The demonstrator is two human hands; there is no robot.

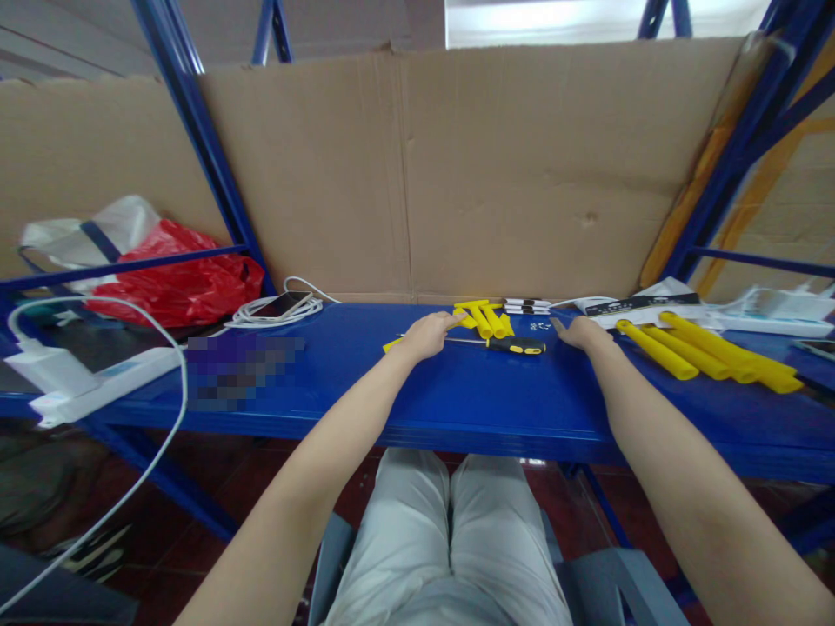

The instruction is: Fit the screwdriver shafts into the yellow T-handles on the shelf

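My left hand [427,336] rests over the blue table, with its fingers stretched toward a small group of yellow plastic pieces [484,320]. Its fingertips are at the near left piece; whether they touch it is unclear. A screwdriver [517,346] with a black and yellow handle lies just right of this hand, its shaft pointing left. My right hand [583,333] is low over the table further right, thumb held out to the left and nothing visible in it. Small pale bits [538,327] lie left of that thumb. Several long yellow tubes [711,349] lie right of my right hand.
Behind the table [483,404] stands a cardboard wall [496,174] between blue posts. Small white-and-black packs [527,306] lie at the back. Left are a coiled white cable [261,313], a phone [287,303], a red bag [189,274] and a power strip [123,374].
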